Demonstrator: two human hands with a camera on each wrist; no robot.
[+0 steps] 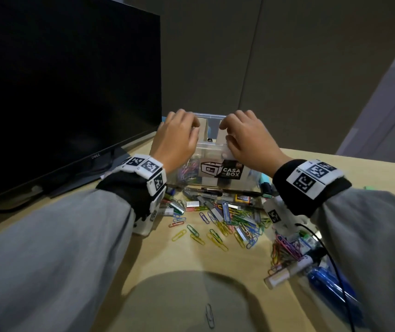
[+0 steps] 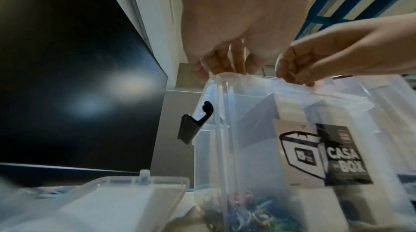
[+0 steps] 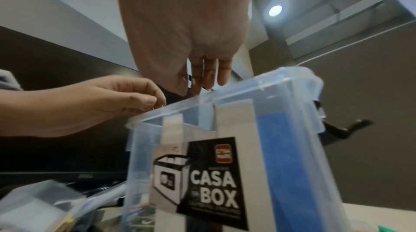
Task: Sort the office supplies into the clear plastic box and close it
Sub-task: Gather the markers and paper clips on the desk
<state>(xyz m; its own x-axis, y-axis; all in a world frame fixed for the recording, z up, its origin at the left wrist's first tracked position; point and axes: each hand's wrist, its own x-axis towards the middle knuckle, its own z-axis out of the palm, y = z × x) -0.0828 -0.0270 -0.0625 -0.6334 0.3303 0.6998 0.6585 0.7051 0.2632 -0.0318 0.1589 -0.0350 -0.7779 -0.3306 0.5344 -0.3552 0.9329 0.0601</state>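
The clear plastic box with a "CASA BOX" label stands open-topped on the desk, white dividers upright inside and coloured paper clips in its left part. My left hand curls its fingers over the top rim at the left. My right hand pinches the same rim further right. Whether either hand also holds something small, I cannot tell. A black latch hangs loose on the box's side. Loose paper clips, staple strips and pens lie in front of the box.
A dark monitor stands close on the left. More clips, a white marker and blue pens lie at the right under my right forearm. A small clear case sits left of the box. A lone clip lies near me.
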